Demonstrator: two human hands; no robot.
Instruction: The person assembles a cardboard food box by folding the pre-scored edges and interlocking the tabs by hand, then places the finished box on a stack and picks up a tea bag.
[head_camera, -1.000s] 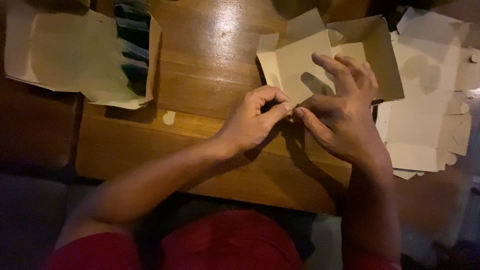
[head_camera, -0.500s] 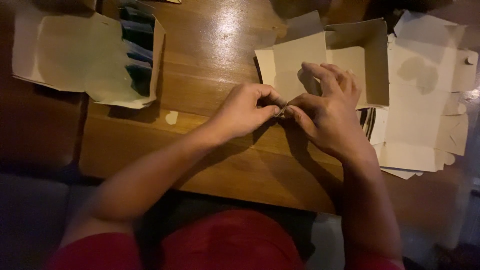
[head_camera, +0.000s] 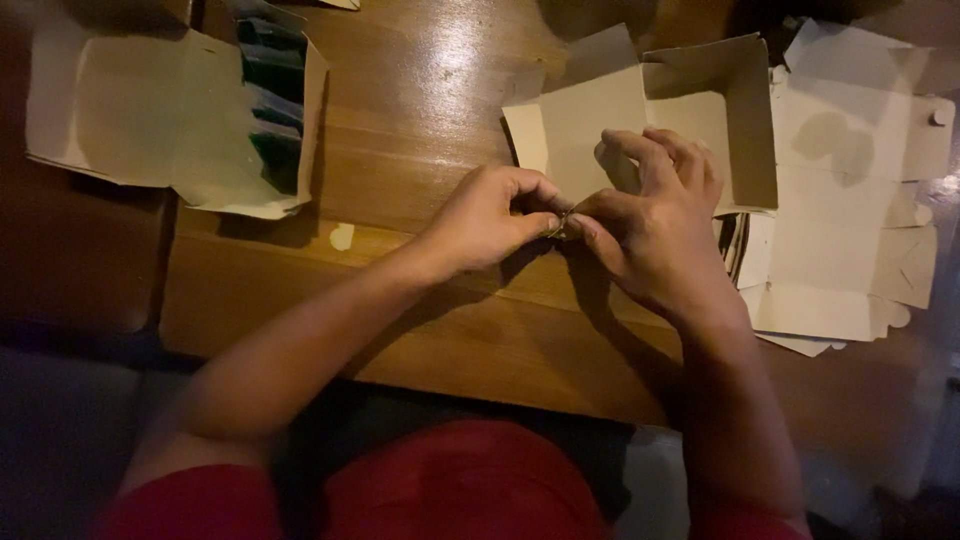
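Centre of frame, on wooden table (head_camera: 420, 90) | left hand (head_camera: 485, 222) and right hand (head_camera: 655, 225) both pinched shut on small dark item (head_camera: 557, 226), identity unclear, beside cardboard box blank (head_camera: 590, 125) | keep pinch tight, fingertips close, work over blank | flat blanks stacked right (head_camera: 840, 200).

Pale beige cardboard sheet (head_camera: 590, 130); glossy brown wooden table (head_camera: 420, 90); dark green packets (head_camera: 272, 90); red shirt (head_camera: 460, 490).

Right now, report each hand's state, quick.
Left hand: closed, fingertips pinching a small object too small to identify.
Right hand: thumb and forefinger pinched on the same small object, other fingers loosely spread over the cardboard flap.
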